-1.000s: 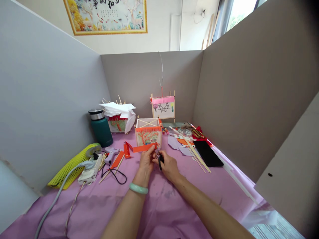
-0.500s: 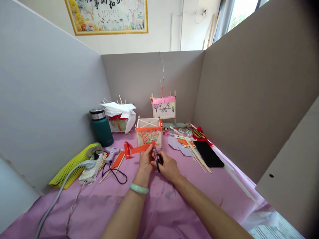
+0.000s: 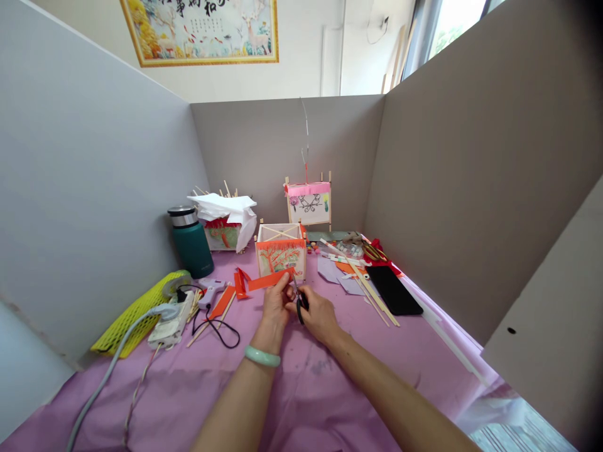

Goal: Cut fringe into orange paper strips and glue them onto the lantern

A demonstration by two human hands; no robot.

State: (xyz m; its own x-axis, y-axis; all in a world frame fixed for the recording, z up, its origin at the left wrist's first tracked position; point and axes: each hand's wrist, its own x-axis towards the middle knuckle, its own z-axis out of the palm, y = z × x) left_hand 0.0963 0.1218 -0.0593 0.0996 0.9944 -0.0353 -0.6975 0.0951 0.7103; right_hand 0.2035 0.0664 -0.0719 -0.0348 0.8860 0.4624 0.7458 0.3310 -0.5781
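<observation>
Seen from above and behind two bare forearms stretched over a bench [image 3: 330, 402] draped in pink-purple paper and walled on three sides by grey partition boards. Left hand [image 3: 276, 309], a pale green bangle [image 3: 262, 356] on its wrist, fingers pressed together in a pinch on the near end of an orange paper strip [image 3: 268, 280] held just above the bench at mid-picture. Right hand [image 3: 319, 315] touching the left, fingers curled through the black handles of small scissors [image 3: 298, 300], blades pointing up and away toward the strip's end; too small to tell whether the blades meet the paper. Just beyond the hands, a small square paper lantern [image 3: 281, 251] on a stick frame, orange-fringed with a tree drawing. Behind it, near the back wall, a second lantern [image 3: 309, 202] with a pink top band and a butterfly sketch. Farther left, a dark green flask [image 3: 191, 241] with a silver lid beside a heap of white paper [image 3: 226, 208]. On the bench to the left, a glue gun [image 3: 211, 291], a white power strip [image 3: 170, 324] and yellow mesh netting [image 3: 136, 311]. To the right, loose wooden sticks [image 3: 367, 285] and a black phone [image 3: 392, 290] lying flat.
</observation>
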